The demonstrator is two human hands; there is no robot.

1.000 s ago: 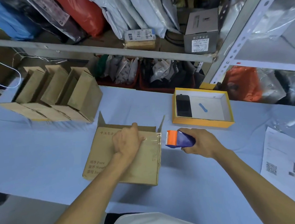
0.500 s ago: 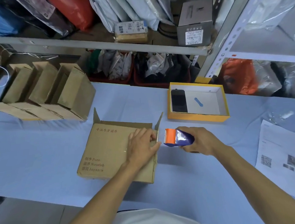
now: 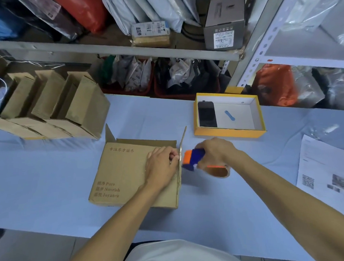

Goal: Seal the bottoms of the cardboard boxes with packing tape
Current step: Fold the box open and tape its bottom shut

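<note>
A brown cardboard box (image 3: 123, 172) with printed words lies on the pale blue table, its flaps standing up at the far side. My left hand (image 3: 162, 166) presses flat on the box near its right edge, fingers over a strip of clear tape. Just right of that edge, my right hand (image 3: 217, 153) grips a blue and orange tape dispenser (image 3: 193, 158), tilted down against the box's right side. The brown tape roll (image 3: 218, 170) shows under my right hand.
Several folded-open cardboard boxes (image 3: 48, 108) stand in a row at the back left. A yellow tray box (image 3: 229, 132) holding a dark phone sits behind the dispenser. Printed sheets (image 3: 326, 167) lie at the right. Metal shelving (image 3: 112, 51) with bags runs along the back.
My left hand has slid right along the box top to its right edge. The dispenser has tipped downward at that edge, and its tape roll has come into sight.
</note>
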